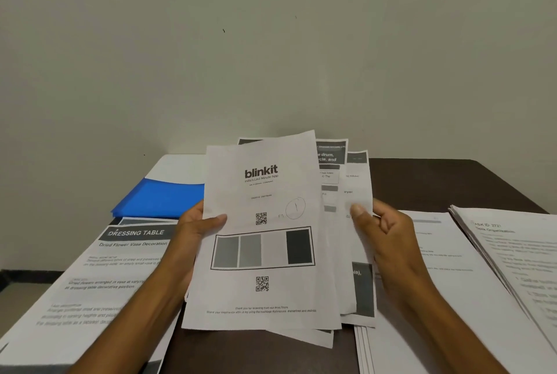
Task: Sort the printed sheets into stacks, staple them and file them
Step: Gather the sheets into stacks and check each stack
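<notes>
A fanned bundle of printed sheets point(265, 253) is held up above the dark table point(437, 181). Its front sheet shows a "blinkit" logo, two QR codes and a row of grey swatches. My left hand point(193, 232) grips the bundle's left edge, thumb on the front sheet. My right hand point(382, 232) pinches the right-hand sheets, thumb on top. On the table lie a stack headed "DRESSING TABLE" point(99, 277) at the left, a stack point(428, 283) right of centre and another stack point(518, 247) at the far right. No stapler is in view.
A blue folder point(162, 196) lies at the back left of the table, with a white sheet point(177, 167) behind it. A plain wall rises right behind the table. Dark tabletop shows at the back right and in front of the bundle.
</notes>
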Available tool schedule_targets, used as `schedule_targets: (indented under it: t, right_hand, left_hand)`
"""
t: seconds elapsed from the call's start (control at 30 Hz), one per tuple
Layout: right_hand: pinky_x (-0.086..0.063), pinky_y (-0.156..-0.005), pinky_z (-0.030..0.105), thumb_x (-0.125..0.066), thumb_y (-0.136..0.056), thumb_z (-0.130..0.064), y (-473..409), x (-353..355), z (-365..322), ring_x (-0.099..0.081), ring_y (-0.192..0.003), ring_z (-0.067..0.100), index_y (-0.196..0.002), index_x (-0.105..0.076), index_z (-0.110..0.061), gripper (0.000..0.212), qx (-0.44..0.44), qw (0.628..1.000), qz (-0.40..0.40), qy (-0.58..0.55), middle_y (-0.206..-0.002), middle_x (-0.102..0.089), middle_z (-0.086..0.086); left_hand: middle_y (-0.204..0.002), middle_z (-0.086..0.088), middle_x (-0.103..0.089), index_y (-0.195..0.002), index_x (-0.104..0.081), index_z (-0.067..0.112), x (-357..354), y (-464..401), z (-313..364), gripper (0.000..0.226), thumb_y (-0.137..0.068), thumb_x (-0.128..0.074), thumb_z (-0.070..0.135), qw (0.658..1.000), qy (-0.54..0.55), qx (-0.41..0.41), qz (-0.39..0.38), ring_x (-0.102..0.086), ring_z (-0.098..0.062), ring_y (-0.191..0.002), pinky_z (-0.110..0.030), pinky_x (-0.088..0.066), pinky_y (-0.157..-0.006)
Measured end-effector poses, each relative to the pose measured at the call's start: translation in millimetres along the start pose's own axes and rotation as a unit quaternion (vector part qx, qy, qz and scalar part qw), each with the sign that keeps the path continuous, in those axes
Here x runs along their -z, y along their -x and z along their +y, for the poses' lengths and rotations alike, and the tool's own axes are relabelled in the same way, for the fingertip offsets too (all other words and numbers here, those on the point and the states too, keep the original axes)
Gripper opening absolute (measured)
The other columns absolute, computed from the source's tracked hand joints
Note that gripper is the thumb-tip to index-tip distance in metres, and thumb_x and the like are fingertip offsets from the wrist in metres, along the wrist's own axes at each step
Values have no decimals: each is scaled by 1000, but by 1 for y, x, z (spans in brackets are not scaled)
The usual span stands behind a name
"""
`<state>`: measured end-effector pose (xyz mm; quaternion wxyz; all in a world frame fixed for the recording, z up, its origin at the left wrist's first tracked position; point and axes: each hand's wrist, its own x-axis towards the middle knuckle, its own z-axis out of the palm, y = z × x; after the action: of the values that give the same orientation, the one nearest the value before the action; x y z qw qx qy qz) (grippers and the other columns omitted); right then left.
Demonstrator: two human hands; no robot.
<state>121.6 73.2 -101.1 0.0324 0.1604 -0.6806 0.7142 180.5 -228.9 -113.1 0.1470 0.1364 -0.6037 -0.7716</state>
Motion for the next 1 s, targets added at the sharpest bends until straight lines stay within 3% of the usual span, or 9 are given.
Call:
schedule_targets:
  t: [0.1, 0.27, 0.43, 0.67, 0.73, 0.83, 0.93, 1.0]
  right_hand:
    - [-65, -70, 29, -52, -107, -26, 1, 5, -5, -79, -94, 19, -123, -69, -21, 24, -19, 998, 27, -45, -108, -81, -2]
    - [-63, -84, 48, -45, -111, -27, 0, 12, -14, -77, -103, 28, -131, -66, -19, 30, -46, 991, 55, -113, -118, -79, 3]
    - [-66, -73, 36, -44, -111, -25, 0, 15, -17, -77, -104, 26, -134, -64, -17, 32, -42, 988, 55, -138, -119, -78, 2]
    - [-65, -81, 43, -44, -110, -31, -1, 13, -14, -76, -107, 26, -136, -63, -21, 34, -41, 990, 57, -123, -122, -77, 0]
    - [-65, -83, 46, -45, -109, -33, 0, 10, -14, -76, -107, 28, -137, -62, -22, 34, -48, 989, 56, -125, -123, -77, 0]
    - [-66, -79, 41, -45, -111, -28, -2, 13, -16, -77, -105, 26, -137, -61, -20, 32, -24, 989, 72, -127, -121, -77, 2]
    - [-62, -92, 44, -44, -112, -20, -8, 27, -20, -73, -116, 25, -140, -60, -19, 33, 12, 976, 139, -167, -127, -75, 3]
    - [-55, -104, 41, -43, -112, -17, -10, 41, -23, -67, -127, 22, -145, -58, -22, 36, 23, 953, 175, -245, -136, -71, 2]
  left_hand:
    - [-124, -18, -74, -135, -65, 9, 2, 3, 2, 39, -98, -57, 2, 1000, 25, 9, 15, -72, -41, -110, -46, -62, -90]
    - [-124, -21, -73, -135, -65, 10, 7, 6, 6, 38, -98, -56, 8, 995, 91, 19, 45, -73, -37, -96, -46, -64, -79]
    - [-124, -20, -73, -136, -65, 10, 6, 7, 8, 39, -99, -55, 8, 993, 104, 11, 49, -76, -34, -92, -44, -65, -75]
    - [-117, -15, -77, -131, -69, 14, 5, 9, 9, 34, -99, -56, 9, 994, 101, 16, 45, -78, -30, -86, -39, -66, -68]
    - [-118, -15, -77, -129, -70, 15, 5, 9, 8, 33, -99, -56, 9, 994, 97, 14, 49, -77, -31, -89, -41, -65, -73]
    - [-120, -15, -76, -131, -68, 15, 4, 9, 8, 34, -100, -56, 9, 994, 99, 11, 50, -77, -30, -88, -41, -65, -73]
    - [-123, -14, -75, -136, -65, 15, 5, 7, 9, 38, -101, -54, 5, 994, 94, -4, 51, -78, -24, -85, -34, -66, -66]
    - [-130, -14, -72, -141, -62, 15, 7, 5, 9, 42, -101, -52, 3, 994, 93, -15, 55, -76, -27, -95, -34, -66, -71]
